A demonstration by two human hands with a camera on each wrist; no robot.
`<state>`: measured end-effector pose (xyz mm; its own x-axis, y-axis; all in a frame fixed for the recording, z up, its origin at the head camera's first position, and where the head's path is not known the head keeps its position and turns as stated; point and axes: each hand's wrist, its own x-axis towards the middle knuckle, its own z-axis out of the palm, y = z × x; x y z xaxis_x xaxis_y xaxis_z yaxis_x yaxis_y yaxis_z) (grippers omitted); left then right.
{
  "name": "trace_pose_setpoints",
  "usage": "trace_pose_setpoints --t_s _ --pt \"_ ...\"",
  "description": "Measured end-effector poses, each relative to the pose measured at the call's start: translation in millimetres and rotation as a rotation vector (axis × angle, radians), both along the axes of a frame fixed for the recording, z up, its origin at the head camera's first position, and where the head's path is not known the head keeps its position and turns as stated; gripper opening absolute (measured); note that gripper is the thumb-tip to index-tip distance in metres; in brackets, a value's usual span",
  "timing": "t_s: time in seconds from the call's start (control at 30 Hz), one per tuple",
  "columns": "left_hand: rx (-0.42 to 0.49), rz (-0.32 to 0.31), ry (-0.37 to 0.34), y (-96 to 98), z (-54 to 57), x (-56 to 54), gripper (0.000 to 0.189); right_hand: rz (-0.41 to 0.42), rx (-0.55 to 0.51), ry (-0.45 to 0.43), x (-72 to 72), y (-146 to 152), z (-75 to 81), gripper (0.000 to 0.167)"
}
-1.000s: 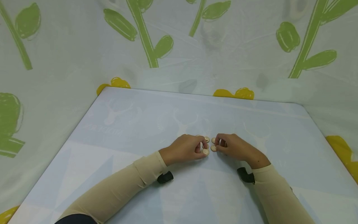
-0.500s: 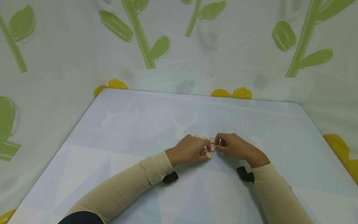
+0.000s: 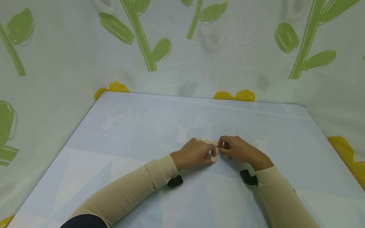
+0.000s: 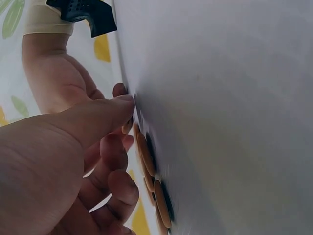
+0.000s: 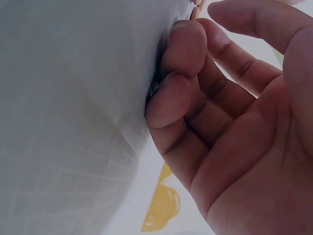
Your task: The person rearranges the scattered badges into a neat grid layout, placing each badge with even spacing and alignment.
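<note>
Several round, pale wooden buttons lie grouped on the table between my two hands. My left hand (image 3: 194, 154) pinches the nearest button (image 3: 213, 159) between thumb and index finger, low at the tabletop. From the right, my right hand (image 3: 238, 148) reaches in with bent, relaxed fingers, its fingertips at the edges of a far button (image 3: 215, 143) and a partly hidden button (image 3: 216, 152). Farther left is another button (image 3: 207, 142), partly covered by my left hand. Edge-on in the left wrist view, a button (image 4: 164, 203) lies flat by the curled fingers.
A pale blue and white patterned table (image 3: 137, 117) spreads around both hands. Behind it hangs a light curtain (image 3: 182, 57) printed with green leaves and yellow shapes. Black wrist devices (image 3: 249, 178) sit below both cuffs, close to the tabletop.
My left hand has shifted right and slightly nearer, carrying the pinched button along, toward the right hand's buttons. My right hand stays almost in place. The head view has turned slightly.
</note>
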<state>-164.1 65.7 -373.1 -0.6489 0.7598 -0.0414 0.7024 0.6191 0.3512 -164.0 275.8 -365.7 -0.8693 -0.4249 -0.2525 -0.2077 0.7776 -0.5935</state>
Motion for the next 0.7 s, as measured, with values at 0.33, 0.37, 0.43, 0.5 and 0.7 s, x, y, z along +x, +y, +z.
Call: trace_pose_setpoints --t_s 0.33,0.37,0.43,0.5,0.7 --pt "-0.027 -0.011 -0.018 -0.8 -7.4 7.8 0.017 -0.014 -0.004 -0.015 4.1 -1 -15.5 0.006" --pt "-0.020 -0.012 -0.012 -1.1 -7.2 8.6 0.018 -0.013 -0.003 -0.015 4.2 -1 -15.9 0.007" --pt "0.005 -0.010 0.017 -2.3 -5.4 10.0 0.019 -0.006 0.000 -0.009 4.0 -1 -16.0 0.006" --pt "0.045 -0.002 0.048 -5.8 -1.4 11.4 0.018 -0.005 0.005 -0.005 3.8 0 -15.2 0.006" --pt "0.169 0.127 0.164 -33.3 16.0 9.6 0.030 -0.071 0.059 0.061 6.8 -3 -7.7 0.010"
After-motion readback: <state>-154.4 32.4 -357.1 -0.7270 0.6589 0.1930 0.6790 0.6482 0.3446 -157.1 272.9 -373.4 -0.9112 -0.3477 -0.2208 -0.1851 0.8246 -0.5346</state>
